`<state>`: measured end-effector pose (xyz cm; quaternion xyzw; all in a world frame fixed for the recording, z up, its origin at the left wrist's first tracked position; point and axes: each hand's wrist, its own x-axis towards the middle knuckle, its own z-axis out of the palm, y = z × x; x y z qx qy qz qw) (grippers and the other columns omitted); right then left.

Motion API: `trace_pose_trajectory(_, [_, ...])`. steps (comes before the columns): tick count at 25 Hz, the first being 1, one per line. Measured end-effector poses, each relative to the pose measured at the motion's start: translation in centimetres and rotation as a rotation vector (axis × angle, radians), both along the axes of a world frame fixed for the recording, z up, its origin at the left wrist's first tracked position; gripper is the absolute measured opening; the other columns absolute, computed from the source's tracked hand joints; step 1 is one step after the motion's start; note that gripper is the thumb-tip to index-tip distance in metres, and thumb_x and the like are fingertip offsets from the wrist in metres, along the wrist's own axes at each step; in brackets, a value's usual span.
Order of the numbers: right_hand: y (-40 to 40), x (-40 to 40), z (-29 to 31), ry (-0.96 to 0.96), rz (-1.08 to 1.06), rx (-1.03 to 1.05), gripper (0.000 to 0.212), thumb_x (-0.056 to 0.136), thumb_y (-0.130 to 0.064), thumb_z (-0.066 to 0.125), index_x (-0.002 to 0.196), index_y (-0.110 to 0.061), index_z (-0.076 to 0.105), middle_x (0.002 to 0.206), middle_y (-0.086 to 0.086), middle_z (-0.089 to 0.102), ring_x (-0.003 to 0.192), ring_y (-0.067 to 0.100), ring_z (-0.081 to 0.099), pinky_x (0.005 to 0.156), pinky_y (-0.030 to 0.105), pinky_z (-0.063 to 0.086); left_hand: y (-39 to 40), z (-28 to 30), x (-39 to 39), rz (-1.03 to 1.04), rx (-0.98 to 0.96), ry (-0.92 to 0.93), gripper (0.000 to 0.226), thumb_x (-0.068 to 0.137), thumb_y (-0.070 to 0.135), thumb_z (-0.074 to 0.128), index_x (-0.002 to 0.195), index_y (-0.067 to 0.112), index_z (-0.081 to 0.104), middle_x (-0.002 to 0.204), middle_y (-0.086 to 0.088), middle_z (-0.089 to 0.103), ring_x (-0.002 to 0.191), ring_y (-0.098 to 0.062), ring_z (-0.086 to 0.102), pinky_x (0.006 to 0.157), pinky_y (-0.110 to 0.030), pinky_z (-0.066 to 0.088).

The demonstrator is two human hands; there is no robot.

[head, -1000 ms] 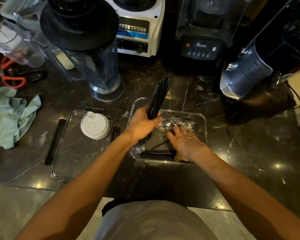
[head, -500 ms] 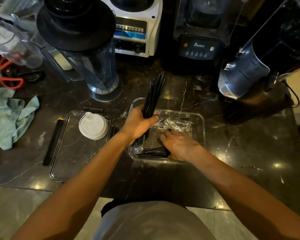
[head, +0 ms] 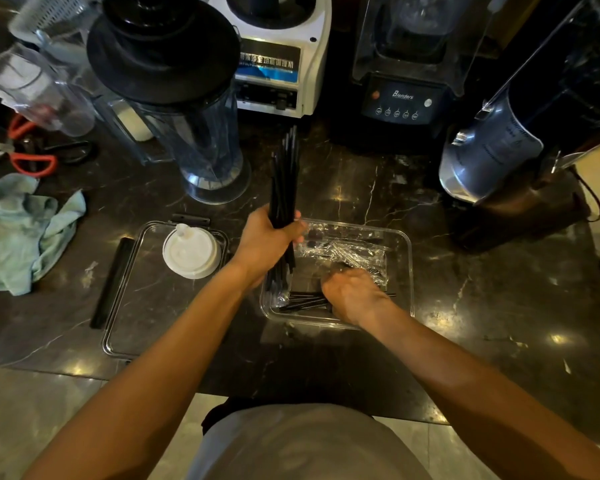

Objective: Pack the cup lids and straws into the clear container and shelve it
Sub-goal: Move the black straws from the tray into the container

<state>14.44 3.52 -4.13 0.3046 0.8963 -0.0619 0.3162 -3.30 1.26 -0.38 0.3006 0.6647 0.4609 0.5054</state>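
The left hand grips a bundle of black straws upright over the clear container; the right hand, curled inside, hides its fingertips, grip unclear.

- My right hand covers the near ends of the straws lying in the container — my fingertips don't show.
- My left hand hides the bundle's middle.
- Blender tops run off frame.
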Motion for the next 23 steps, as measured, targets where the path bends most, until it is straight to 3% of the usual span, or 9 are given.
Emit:
trace_pose_trajectory(8, [0.1,0.2,-0.9,0.037,-0.176,-0.086,0.06,0.097,-0.019,0.061,0.151,-0.007,0.037,0.128,0.013,0.062,0.113,0.031,0.063,0.1,0.042,0.05,-0.1,1.9,-2.2,0.167,0.047,-0.26,0.012,0.096,0.005,0.067,0.106,0.008,0.063,0.086,-0.007,0.063,0.075,-0.021,0.066,0.085,-0.043,0.058])
trace_pose_trajectory(12, [0.0,0.8,-0.4,0.121,-0.266,-0.095,0.04,0.099,-0.019,0.06,0.136,-0.01,0.052,0.123,0.011,0.061,0.108,0.028,0.066,0.097,0.041,0.053,-0.8,1.8,-2.6,0.18,0.047,-0.284,0.014,0.097,0.002,0.065,0.11,0.005,0.06,0.085,-0.007,0.062,0.07,-0.017,0.064,0.071,-0.033,0.058])
trace_pose_trajectory(15, [0.9,2.1,0.3,0.203,-0.401,-0.293,0.014,0.103,-0.021,0.057,0.113,-0.014,0.062,0.1,0.004,0.064,0.094,0.023,0.067,0.082,0.036,0.055,-1.1,1.1,-2.9,0.195,0.046,-0.305,0.014,0.096,0.001,0.066,0.108,0.005,0.06,0.084,-0.008,0.063,0.068,-0.017,0.064,0.07,-0.034,0.057])
trace_pose_trajectory(18, [2.2,3.1,1.6,0.394,-0.712,-0.542,0.012,0.107,-0.027,0.053,0.1,-0.023,0.062,0.082,0.002,0.061,0.072,0.015,0.06,0.061,0.031,0.05,-1.5,0.5,-3.1,0.192,0.03,-0.279,0.013,0.096,0.005,0.068,0.108,0.006,0.062,0.078,-0.005,0.063,0.064,-0.017,0.061,0.067,-0.033,0.056])
trace_pose_trajectory(21, [2.3,2.9,3.6,0.798,-1.022,-0.744,0.021,0.109,-0.027,0.049,0.11,-0.012,0.065,0.064,-0.005,0.048,0.054,0.01,0.047,0.05,0.028,0.046,-1.7,0.3,-2.7,0.155,0.017,-0.216,0.012,0.095,0.012,0.071,0.104,0.007,0.065,0.068,-0.001,0.059,0.059,-0.015,0.057,0.062,-0.03,0.053])
trace_pose_trajectory(23, [1.9,2.0,4.5,0.943,-1.166,-0.856,0.021,0.109,-0.024,0.05,0.113,-0.006,0.061,0.06,-0.008,0.041,0.049,0.009,0.037,0.045,0.027,0.036,-1.9,0.5,-1.7,0.118,0.012,-0.205,0.014,0.095,0.016,0.072,0.104,0.007,0.065,0.067,0.0,0.06,0.058,-0.013,0.058,0.061,-0.028,0.054])
